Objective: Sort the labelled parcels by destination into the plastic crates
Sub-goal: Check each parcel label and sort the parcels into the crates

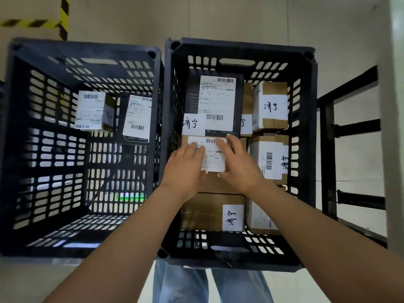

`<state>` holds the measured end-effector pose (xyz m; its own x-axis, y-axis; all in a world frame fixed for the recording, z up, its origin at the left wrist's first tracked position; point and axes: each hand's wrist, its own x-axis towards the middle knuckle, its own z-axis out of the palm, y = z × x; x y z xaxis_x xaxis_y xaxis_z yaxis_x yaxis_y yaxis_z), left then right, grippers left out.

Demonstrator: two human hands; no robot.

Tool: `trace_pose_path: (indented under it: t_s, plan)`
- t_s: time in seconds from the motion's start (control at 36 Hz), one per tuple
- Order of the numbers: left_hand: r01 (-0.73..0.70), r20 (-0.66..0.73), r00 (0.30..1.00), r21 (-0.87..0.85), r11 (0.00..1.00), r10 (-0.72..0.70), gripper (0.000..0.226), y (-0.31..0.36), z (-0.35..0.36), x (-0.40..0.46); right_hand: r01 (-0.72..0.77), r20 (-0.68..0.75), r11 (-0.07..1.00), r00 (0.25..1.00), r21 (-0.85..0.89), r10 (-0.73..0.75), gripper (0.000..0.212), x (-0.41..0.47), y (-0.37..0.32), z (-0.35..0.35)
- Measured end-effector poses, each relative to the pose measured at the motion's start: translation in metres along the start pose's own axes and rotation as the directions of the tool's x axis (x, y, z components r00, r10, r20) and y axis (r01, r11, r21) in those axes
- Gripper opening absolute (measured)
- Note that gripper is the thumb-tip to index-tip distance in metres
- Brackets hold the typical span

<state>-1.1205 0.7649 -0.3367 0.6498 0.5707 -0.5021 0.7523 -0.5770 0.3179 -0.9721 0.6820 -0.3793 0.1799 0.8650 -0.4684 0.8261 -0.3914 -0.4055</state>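
Note:
Two black plastic crates stand side by side on the floor. The right crate (240,48) holds several parcels with handwritten destination labels. Both my hands lie with straight fingers on a brown cardboard parcel (215,184) with a white shipping label in the crate's middle: my left hand (185,165) on its left side, my right hand (240,165) on its right. Just beyond it lies a black box parcel (214,103). Another cardboard parcel (209,213) lies nearer to me. The left crate (87,47) holds a small white-labelled parcel (91,110) and a dark one (136,119) at its far end.
Two more cardboard parcels (271,106) (269,158) fill the right crate's right side. A black metal frame (328,149) stands right of that crate, with a pale pillar (395,106) beyond it. Yellow-black hazard tape (63,18) marks the floor at the far left.

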Motion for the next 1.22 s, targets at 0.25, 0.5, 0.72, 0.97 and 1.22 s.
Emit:
trace_pose_path:
  t_s: [0.25,0.5,0.72,0.97,1.22]
  plan:
    - [-0.121,-0.175,0.976,0.037,0.992,0.125,0.058,0.001,-0.010,-0.009,0.024,-0.098,0.997,0.995,0.074,-0.017,0.091,-0.031,-0.005,-0.038]
    - [-0.168,-0.311,0.933,0.072,0.983,0.182,0.057,0.004,-0.037,0.001,-0.053,-0.225,0.992,0.971,0.117,0.078,0.091,-0.043,0.000,-0.078]
    - [-0.110,-0.101,0.989,-0.002,0.994,0.109,0.064,0.035,-0.042,0.036,-0.232,-0.352,0.961,0.896,0.147,0.270,0.088,-0.030,0.015,-0.091]
    - [-0.175,0.002,0.984,-0.187,0.967,0.178,0.072,0.089,-0.040,0.072,-0.298,-0.409,0.892,0.807,0.340,0.426,0.086,-0.021,0.043,-0.104]
    - [-0.162,0.070,0.976,-0.391,0.906,0.205,0.077,0.088,-0.035,0.096,-0.328,-0.279,0.913,0.878,0.245,0.390,0.081,-0.013,0.057,-0.102]
